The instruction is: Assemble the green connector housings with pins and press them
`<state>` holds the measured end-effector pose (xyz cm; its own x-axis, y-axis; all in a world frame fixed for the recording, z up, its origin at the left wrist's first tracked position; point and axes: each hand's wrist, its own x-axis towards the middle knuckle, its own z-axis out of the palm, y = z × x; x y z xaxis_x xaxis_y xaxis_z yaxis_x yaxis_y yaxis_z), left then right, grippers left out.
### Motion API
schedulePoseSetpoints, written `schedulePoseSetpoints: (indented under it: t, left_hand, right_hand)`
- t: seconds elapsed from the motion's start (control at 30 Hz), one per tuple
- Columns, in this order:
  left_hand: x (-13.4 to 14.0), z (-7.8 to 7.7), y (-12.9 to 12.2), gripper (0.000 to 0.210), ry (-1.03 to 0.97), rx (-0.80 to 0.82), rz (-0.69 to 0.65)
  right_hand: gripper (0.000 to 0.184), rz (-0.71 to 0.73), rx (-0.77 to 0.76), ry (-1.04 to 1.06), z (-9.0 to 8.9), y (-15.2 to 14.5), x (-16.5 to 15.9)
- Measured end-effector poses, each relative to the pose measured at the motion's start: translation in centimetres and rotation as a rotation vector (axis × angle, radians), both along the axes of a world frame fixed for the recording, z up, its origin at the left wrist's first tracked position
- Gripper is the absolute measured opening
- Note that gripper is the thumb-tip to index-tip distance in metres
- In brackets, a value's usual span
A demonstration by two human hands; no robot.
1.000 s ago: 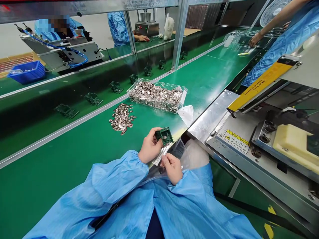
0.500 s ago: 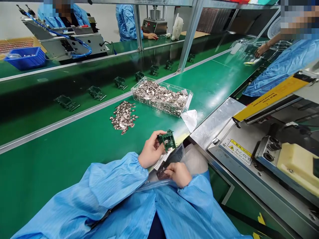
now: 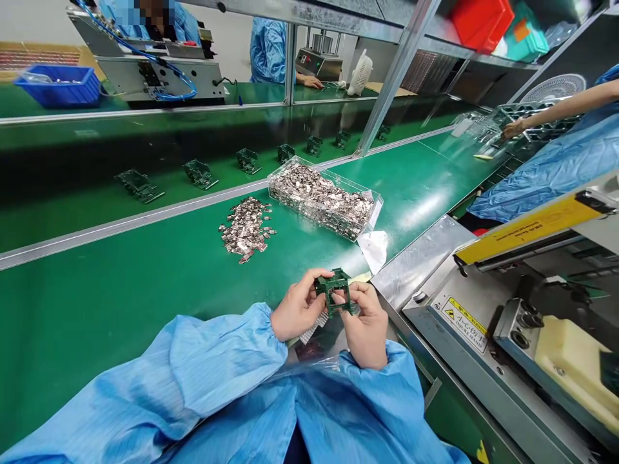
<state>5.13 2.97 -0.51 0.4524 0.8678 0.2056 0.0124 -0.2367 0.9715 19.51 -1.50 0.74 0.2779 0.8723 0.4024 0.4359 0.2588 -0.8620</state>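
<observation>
Between my hands, above my lap, is an open green plastic frame [image 3: 333,285] with thin posts. My left hand [image 3: 296,310] grips its left side between thumb and fingers. From the right, my right hand [image 3: 368,327] closes on the same frame, its thumb and fingertips at the frame's opening. Whether a small part is pinched there, I cannot tell. Under my hands, a pale sheet with rows of small pieces [image 3: 312,330] and a dark red material [image 3: 309,349] show partly in a plastic bag on my lap.
Small metal pieces lie in a pile [image 3: 245,229] on the green bench; more fill a transparent box [image 3: 377,211]. A white scrap [image 3: 374,251] touches the bench edge. Several green frames [image 3: 199,174] line the far strip. A machine [image 3: 464,316] stands right; a co-worker's arm [image 3: 556,111] reaches in beyond.
My right hand has risen from the dark red material in my lap to the green frame. My left hand still holds the frame. The view has shifted slightly.
</observation>
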Motion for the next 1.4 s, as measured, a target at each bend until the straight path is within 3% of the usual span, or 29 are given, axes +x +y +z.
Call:
schedulePoseSetpoints:
  t: [0.2, 0.37, 0.6, 0.93, 1.03, 1.17, 1.23, 1.33, 1.4]
  left_hand:
    - [-0.1, 0.4, -0.3, 0.033, 0.023, 0.053, -0.008]
    - [-0.2, 0.4, -0.4, 0.032, 0.078, 0.123, 0.008]
    - [-0.2, -0.2, -0.6, 0.033, 0.041, 0.027, -0.016]
    - [0.2, -0.1, -1.2, 0.034, 0.032, -0.023, -0.051]
    - [0.1, 1.1, -0.9, 0.036, -0.012, -0.124, -0.097]
    - [0.4, 3.7, -1.2, 0.037, 0.132, -0.184, -0.247]
    - [1.3, 5.5, -1.4, 0.039, 0.215, -0.164, -0.399]
    - [4.2, 8.2, -0.8, 0.054, 0.275, -0.159, -0.722]
    - [7.6, 9.7, 0.0, 0.059, 0.297, -0.052, -0.851]
  right_hand:
    - [0.014, -0.118, -0.012, -0.069, -0.6, -0.1, -0.9]
    - [0.019, -0.094, -0.068, 0.135, -1.6, 0.3, -1.0]
    - [0.025, 0.07, -0.16, 0.517, -2.7, 0.2, -1.1]
    - [0.03, 0.034, -0.138, 0.622, -2.9, -0.2, -1.4]
    - [0.025, 0.123, -0.128, 0.559, -2.0, -0.9, 0.5]
    - [0.065, 0.243, -0.036, 0.188, 0.4, -3.2, 3.8]
    - [0.067, 0.268, 0.022, 0.073, 1.6, -5.0, 5.4]
    - [0.062, 0.202, 0.049, 0.077, 2.7, -8.5, 8.4]
    - [0.066, 0.018, 0.111, 0.145, 3.0, -11.4, 11.3]
